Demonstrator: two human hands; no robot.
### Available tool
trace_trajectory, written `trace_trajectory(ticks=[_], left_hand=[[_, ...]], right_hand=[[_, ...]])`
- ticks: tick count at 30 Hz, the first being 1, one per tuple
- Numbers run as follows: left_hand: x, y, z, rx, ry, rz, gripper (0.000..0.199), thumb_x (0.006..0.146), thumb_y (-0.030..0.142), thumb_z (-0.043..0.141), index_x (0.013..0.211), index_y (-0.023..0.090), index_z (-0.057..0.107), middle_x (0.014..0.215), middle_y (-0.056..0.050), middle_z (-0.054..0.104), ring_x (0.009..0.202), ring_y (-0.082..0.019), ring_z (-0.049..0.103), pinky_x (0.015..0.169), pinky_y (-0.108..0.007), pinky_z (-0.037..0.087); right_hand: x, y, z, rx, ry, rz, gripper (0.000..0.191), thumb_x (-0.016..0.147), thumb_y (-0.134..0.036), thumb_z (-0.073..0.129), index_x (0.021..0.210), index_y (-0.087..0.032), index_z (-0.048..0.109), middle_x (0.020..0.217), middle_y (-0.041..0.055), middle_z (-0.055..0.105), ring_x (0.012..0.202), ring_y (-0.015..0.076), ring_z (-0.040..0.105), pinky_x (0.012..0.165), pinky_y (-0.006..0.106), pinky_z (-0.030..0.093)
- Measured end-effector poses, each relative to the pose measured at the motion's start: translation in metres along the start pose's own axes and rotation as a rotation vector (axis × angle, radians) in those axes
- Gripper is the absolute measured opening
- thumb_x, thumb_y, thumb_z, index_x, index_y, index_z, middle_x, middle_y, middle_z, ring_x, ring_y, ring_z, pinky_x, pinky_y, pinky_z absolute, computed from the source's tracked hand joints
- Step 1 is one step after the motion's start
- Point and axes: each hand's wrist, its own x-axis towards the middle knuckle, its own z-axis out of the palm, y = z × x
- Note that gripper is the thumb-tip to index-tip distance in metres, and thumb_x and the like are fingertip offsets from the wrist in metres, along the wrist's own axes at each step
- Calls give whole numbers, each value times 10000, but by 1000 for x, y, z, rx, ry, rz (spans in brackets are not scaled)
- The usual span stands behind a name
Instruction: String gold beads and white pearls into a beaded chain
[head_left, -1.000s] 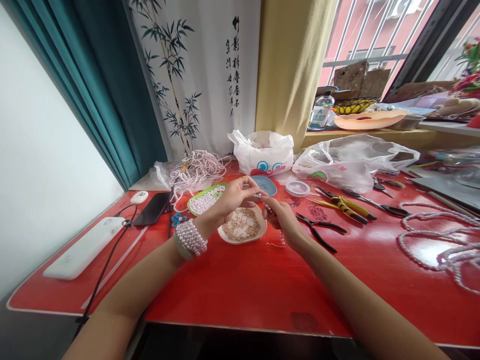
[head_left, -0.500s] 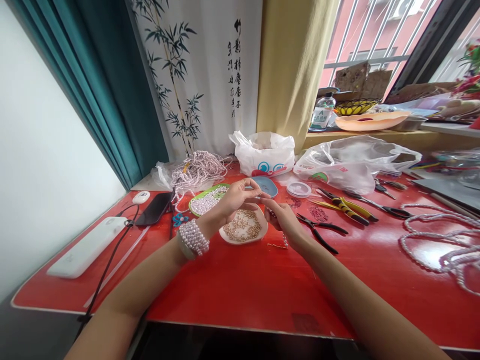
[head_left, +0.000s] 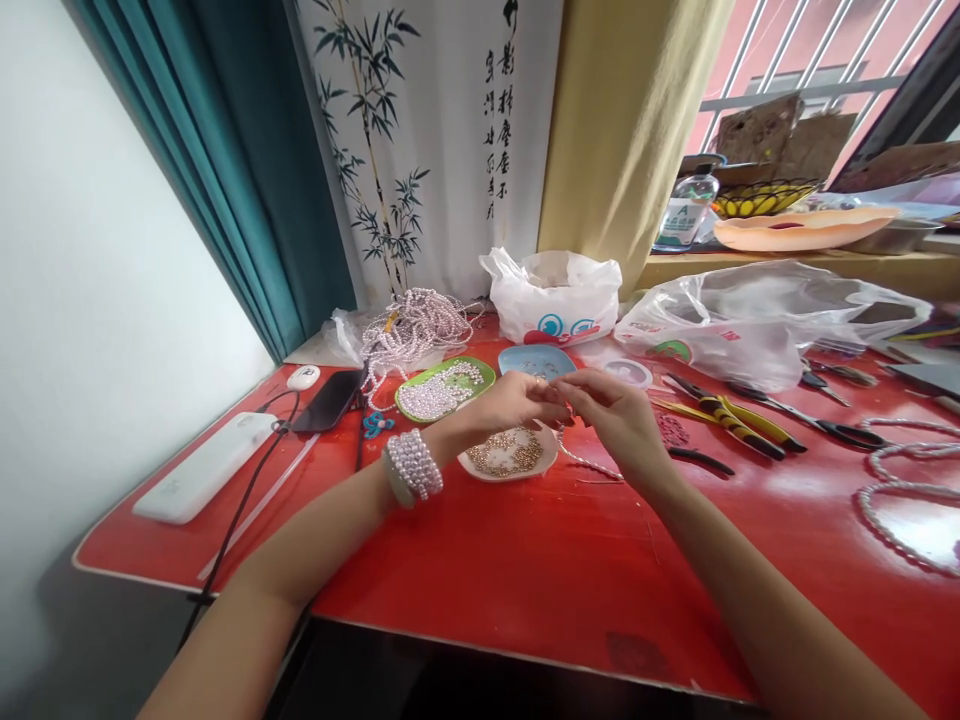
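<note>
My left hand, with a beaded bracelet of several rows on its wrist, is closed in a pinch. Its fingertips meet those of my right hand, which is pinched too. A thin strand of small beads trails from beneath my right hand onto the table. What lies between the left fingertips is too small to make out. Below the hands sits a pale dish of gold beads. Behind are a green dish of pearly beads and a blue dish with a few small pieces.
On the red table, pliers and scissors lie right. Bead strands coil at far right, others heap at back left. Plastic bags stand behind. A phone and white power bank lie left.
The view has shifted, so the scene sits further right. My right hand has turned and drawn in its fingers against the left fingertips. The bead strand now lies out to the right.
</note>
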Motion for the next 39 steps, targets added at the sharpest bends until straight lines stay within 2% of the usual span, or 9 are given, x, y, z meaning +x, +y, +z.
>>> trace_trajectory(ticks=[7, 10, 12, 15, 19, 22, 25, 31, 39], left_hand=[[4, -18, 18, 153, -60, 103, 96, 722, 206, 610, 750, 118, 636, 789, -62, 656, 752, -141, 600, 717, -279, 464], [5, -12, 10, 414, -11, 129, 140, 746, 241, 597, 813, 134, 658, 880, -63, 680, 806, -148, 610, 749, -271, 463], [5, -5, -8, 632, 128, 157, 155, 745, 233, 595, 853, 148, 667, 905, -55, 689, 822, -147, 617, 763, -260, 458], [5, -1, -49, 708, 244, 133, 174, 738, 193, 576, 875, 142, 670, 930, -69, 686, 854, -160, 614, 783, -267, 445], [4, -15, -97, 822, 351, 32, 102, 672, 146, 606, 736, 119, 681, 781, -88, 689, 742, -196, 617, 711, -309, 445], [4, -31, -113, 874, 362, -17, 70, 655, 113, 619, 702, 121, 671, 729, -73, 677, 729, -194, 611, 707, -309, 445], [7, -45, -115, 899, 347, -46, 64, 697, 143, 627, 751, 131, 659, 795, -67, 665, 776, -178, 600, 742, -310, 452], [12, -61, -111, 903, 307, -107, 266, 857, 296, 488, 1078, 153, 533, 1089, -81, 555, 916, -184, 564, 778, -384, 482], [12, -65, -115, 792, 343, -136, 277, 858, 296, 487, 1095, 159, 526, 1113, -81, 544, 926, -188, 560, 777, -381, 483]], right_hand=[[2, -4, -12, 247, 83, 59, 162, 709, -324, 646, 793, -188, 666, 673, 5, 606, 522, 78, 466, 452, 205, 361], [5, -2, -14, 291, 86, 99, 173, 677, -321, 681, 778, -180, 679, 653, 4, 609, 527, 75, 473, 457, 194, 377], [6, -3, -14, 291, 111, 105, 199, 671, -314, 687, 823, -185, 677, 642, -1, 614, 513, 71, 471, 452, 187, 378], [6, -3, -14, 283, 154, 106, 218, 664, -310, 694, 842, -191, 657, 616, -11, 616, 485, 64, 466, 431, 175, 367], [6, -3, -15, 263, 194, 132, 187, 657, -327, 695, 747, -176, 631, 638, -7, 615, 501, 62, 492, 448, 168, 390], [7, -2, -15, 243, 192, 155, 192, 645, -331, 697, 729, -172, 630, 688, 5, 628, 538, 67, 518, 476, 171, 408], [7, 1, -14, 237, 154, 169, 200, 626, -333, 706, 710, -169, 627, 692, 8, 629, 545, 73, 522, 485, 182, 411], [7, 3, -12, 210, 92, 177, 233, 616, -363, 705, 703, -166, 616, 599, -11, 588, 514, 88, 511, 477, 211, 407], [6, 1, -13, 194, 68, 187, 229, 644, -363, 675, 713, -158, 601, 619, -8, 600, 534, 90, 537, 482, 206, 404]])
